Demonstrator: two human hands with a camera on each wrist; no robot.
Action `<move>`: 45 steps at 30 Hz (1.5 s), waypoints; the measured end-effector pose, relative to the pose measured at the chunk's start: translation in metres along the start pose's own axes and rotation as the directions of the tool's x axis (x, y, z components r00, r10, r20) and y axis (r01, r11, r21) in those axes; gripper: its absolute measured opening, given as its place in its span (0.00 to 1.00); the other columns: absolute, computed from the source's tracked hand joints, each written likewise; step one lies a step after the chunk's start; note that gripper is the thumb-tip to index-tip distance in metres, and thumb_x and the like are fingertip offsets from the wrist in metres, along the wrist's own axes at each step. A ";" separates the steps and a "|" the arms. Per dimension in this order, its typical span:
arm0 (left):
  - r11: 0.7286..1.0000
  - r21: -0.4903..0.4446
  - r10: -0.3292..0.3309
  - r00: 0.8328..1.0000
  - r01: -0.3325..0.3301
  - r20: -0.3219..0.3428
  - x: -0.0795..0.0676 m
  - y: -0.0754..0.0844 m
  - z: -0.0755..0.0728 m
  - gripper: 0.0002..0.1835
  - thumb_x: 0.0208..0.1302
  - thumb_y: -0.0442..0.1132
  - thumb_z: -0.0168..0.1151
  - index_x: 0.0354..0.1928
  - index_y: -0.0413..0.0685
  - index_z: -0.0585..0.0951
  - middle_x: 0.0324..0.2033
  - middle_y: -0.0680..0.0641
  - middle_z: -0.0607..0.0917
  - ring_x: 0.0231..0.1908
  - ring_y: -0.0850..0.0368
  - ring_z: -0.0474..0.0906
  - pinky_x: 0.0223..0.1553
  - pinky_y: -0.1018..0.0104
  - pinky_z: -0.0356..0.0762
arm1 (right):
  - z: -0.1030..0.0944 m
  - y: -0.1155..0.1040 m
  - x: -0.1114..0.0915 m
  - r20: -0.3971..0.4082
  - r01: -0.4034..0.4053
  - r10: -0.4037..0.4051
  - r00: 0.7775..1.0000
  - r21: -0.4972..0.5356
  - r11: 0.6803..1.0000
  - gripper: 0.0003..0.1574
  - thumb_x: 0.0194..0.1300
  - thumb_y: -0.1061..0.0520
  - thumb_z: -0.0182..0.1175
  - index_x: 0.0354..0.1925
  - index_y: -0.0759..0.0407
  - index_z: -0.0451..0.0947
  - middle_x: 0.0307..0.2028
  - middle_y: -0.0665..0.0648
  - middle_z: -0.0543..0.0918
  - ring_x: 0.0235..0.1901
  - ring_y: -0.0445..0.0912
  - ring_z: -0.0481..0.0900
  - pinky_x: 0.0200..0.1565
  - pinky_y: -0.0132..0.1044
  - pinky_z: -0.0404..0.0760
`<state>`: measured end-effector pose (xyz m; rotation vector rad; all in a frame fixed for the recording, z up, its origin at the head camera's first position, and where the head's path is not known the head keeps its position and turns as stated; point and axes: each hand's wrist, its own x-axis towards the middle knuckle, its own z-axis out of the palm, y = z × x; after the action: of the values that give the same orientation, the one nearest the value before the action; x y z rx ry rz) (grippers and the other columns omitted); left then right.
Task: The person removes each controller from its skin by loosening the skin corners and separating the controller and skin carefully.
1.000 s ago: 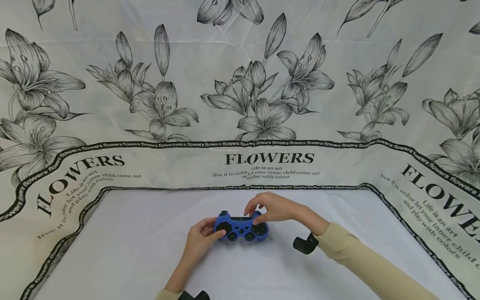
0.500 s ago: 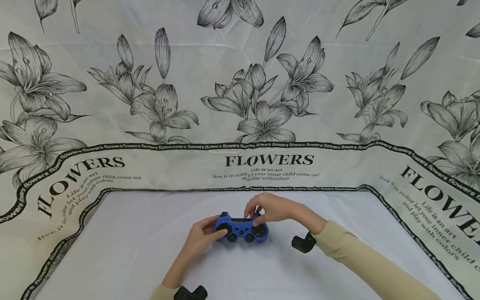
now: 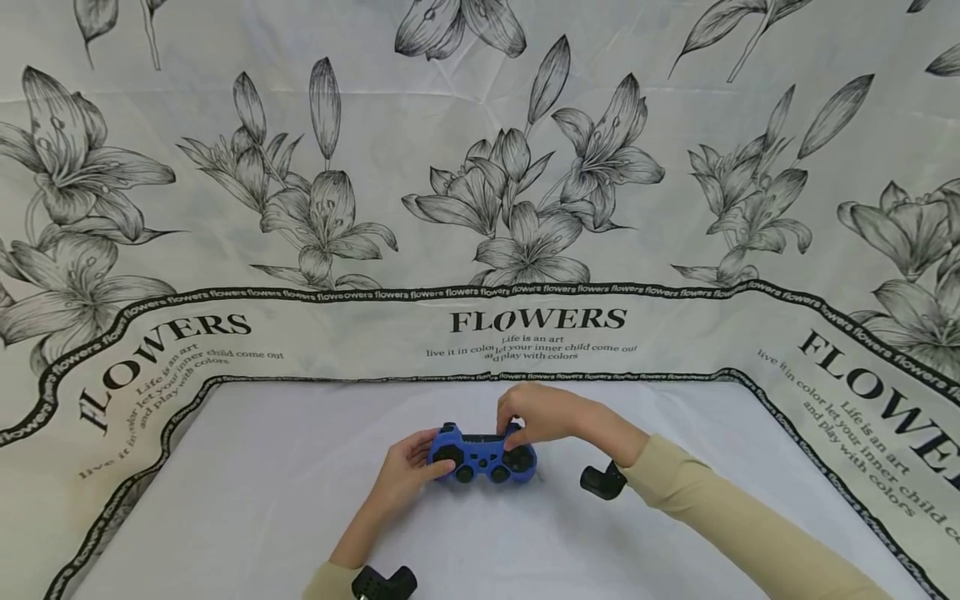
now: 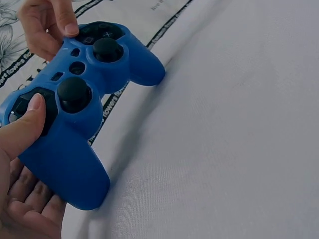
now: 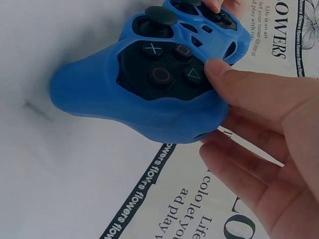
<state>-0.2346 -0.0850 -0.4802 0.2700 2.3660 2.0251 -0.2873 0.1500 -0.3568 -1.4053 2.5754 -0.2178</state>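
Observation:
A game controller (image 3: 482,457) in a blue cover is held between both hands above the white cloth, its face with black sticks and buttons toward me. My left hand (image 3: 402,471) grips its left side, and the left wrist view shows the thumb (image 4: 31,124) on the directional pad with curled fingers behind the grip. My right hand (image 3: 547,414) holds the controller's upper right corner. In the right wrist view its thumb (image 5: 224,77) rests beside the triangle button, while the other fingers (image 5: 239,154) reach behind the top edge, where their tips are partly hidden.
A white cloth (image 3: 247,500) covers the table. Behind it rises a pale curtain (image 3: 360,333) printed with lilies and the word FLOWERS, its dark border running along the back and both sides. Black wrist cameras (image 3: 602,482) sit at the cuffs.
The right hand's fingers have shifted slightly right and drawn in at the controller's upper right corner. The controller and the left hand stay almost in place.

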 end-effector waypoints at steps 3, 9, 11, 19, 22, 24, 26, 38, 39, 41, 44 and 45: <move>1.000 0.018 -0.005 1.000 0.005 0.002 0.001 0.000 0.001 0.31 0.56 0.37 0.70 0.60 0.30 0.72 0.55 0.33 0.80 0.57 0.42 0.76 0.61 0.49 0.72 | -0.002 0.000 0.002 0.020 -0.024 0.024 1.000 -0.012 1.000 0.07 0.57 0.55 0.69 0.35 0.55 0.87 0.35 0.46 0.85 0.38 0.37 0.81 0.46 0.30 0.80; 0.999 0.036 0.003 1.000 -0.003 0.005 0.001 -0.001 0.002 0.31 0.57 0.38 0.70 0.60 0.29 0.72 0.54 0.32 0.80 0.56 0.41 0.77 0.59 0.51 0.74 | -0.004 -0.001 0.004 0.050 -0.024 0.026 0.998 -0.038 0.999 0.02 0.57 0.56 0.69 0.32 0.50 0.86 0.32 0.42 0.84 0.37 0.35 0.80 0.46 0.29 0.79; 0.999 0.040 0.012 1.000 -0.013 0.011 0.002 -0.002 0.002 0.31 0.57 0.39 0.69 0.60 0.29 0.72 0.54 0.32 0.80 0.57 0.41 0.77 0.59 0.50 0.73 | -0.005 -0.002 0.005 0.064 -0.010 0.012 0.998 -0.044 0.999 0.02 0.57 0.56 0.69 0.32 0.49 0.85 0.32 0.41 0.84 0.38 0.35 0.79 0.46 0.30 0.78; 0.993 0.077 0.082 0.993 -0.088 0.080 0.004 -0.009 0.006 0.32 0.62 0.43 0.66 0.62 0.28 0.70 0.59 0.32 0.76 0.62 0.40 0.71 0.63 0.49 0.68 | -0.009 0.002 0.007 0.149 0.054 -0.054 0.987 0.007 0.999 0.05 0.58 0.59 0.67 0.28 0.51 0.81 0.30 0.41 0.80 0.39 0.43 0.78 0.46 0.30 0.75; 0.987 0.099 0.118 0.990 -0.125 0.075 0.003 -0.008 0.008 0.33 0.62 0.43 0.65 0.63 0.29 0.69 0.60 0.32 0.76 0.62 0.39 0.71 0.63 0.48 0.67 | -0.009 0.004 0.008 0.154 0.070 -0.074 0.985 0.028 0.997 0.07 0.59 0.60 0.67 0.28 0.49 0.78 0.29 0.41 0.80 0.38 0.44 0.78 0.45 0.31 0.76; 0.985 0.111 0.123 0.990 -0.130 0.070 0.003 -0.008 0.009 0.33 0.63 0.44 0.65 0.63 0.29 0.69 0.60 0.33 0.76 0.63 0.40 0.71 0.63 0.48 0.67 | -0.009 0.006 0.009 0.159 0.084 -0.089 0.983 0.038 0.996 0.07 0.59 0.60 0.66 0.29 0.49 0.78 0.29 0.41 0.80 0.37 0.41 0.77 0.45 0.34 0.77; 0.985 0.121 0.119 0.990 -0.127 0.071 0.003 -0.007 0.008 0.33 0.63 0.45 0.65 0.64 0.30 0.69 0.60 0.33 0.76 0.63 0.40 0.71 0.63 0.48 0.67 | -0.009 0.008 0.010 0.163 0.101 -0.109 0.981 0.057 0.993 0.07 0.60 0.60 0.65 0.29 0.49 0.78 0.29 0.41 0.80 0.35 0.37 0.75 0.45 0.36 0.78; 0.985 0.102 0.123 0.979 -0.140 0.160 0.003 -0.011 0.000 0.33 0.62 0.42 0.65 0.64 0.33 0.67 0.60 0.34 0.75 0.64 0.39 0.69 0.66 0.44 0.62 | -0.002 0.011 0.011 0.105 0.147 -0.156 0.982 0.088 0.985 0.06 0.62 0.61 0.64 0.30 0.52 0.77 0.29 0.43 0.79 0.34 0.33 0.73 0.44 0.35 0.79; 0.984 0.101 0.126 0.977 -0.145 0.173 0.003 -0.012 -0.001 0.33 0.62 0.42 0.65 0.64 0.33 0.67 0.60 0.34 0.75 0.64 0.39 0.68 0.66 0.43 0.61 | -0.002 0.010 0.011 0.104 0.143 -0.152 0.983 0.087 0.986 0.06 0.62 0.61 0.64 0.30 0.52 0.78 0.29 0.43 0.79 0.34 0.32 0.73 0.44 0.34 0.79; 0.987 0.092 0.112 0.977 -0.130 0.184 0.003 -0.012 -0.002 0.33 0.62 0.42 0.66 0.65 0.33 0.67 0.61 0.34 0.75 0.65 0.39 0.67 0.67 0.43 0.60 | -0.003 0.009 0.011 0.103 0.132 -0.140 0.985 0.085 0.988 0.05 0.61 0.61 0.65 0.29 0.52 0.79 0.29 0.43 0.80 0.34 0.32 0.75 0.43 0.30 0.80; 0.989 0.088 0.099 0.976 -0.118 0.192 0.003 -0.011 -0.004 0.33 0.61 0.42 0.66 0.65 0.34 0.67 0.61 0.35 0.75 0.65 0.40 0.68 0.67 0.43 0.60 | -0.006 0.005 0.011 0.104 0.114 -0.120 0.987 0.062 0.991 0.04 0.59 0.61 0.66 0.29 0.53 0.81 0.29 0.43 0.82 0.33 0.31 0.77 0.42 0.27 0.80; 0.989 0.089 0.096 0.976 -0.115 0.193 0.004 -0.011 -0.004 0.33 0.62 0.42 0.66 0.65 0.34 0.67 0.61 0.35 0.75 0.64 0.40 0.68 0.67 0.43 0.60 | -0.007 0.003 0.012 0.107 0.104 -0.110 0.988 0.054 0.993 0.03 0.59 0.60 0.67 0.30 0.54 0.82 0.29 0.43 0.82 0.32 0.31 0.77 0.41 0.28 0.80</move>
<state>-0.2401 -0.0899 -0.4898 0.5751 2.3840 1.8312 -0.2979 0.1421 -0.3524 -1.4958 2.3938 -0.2113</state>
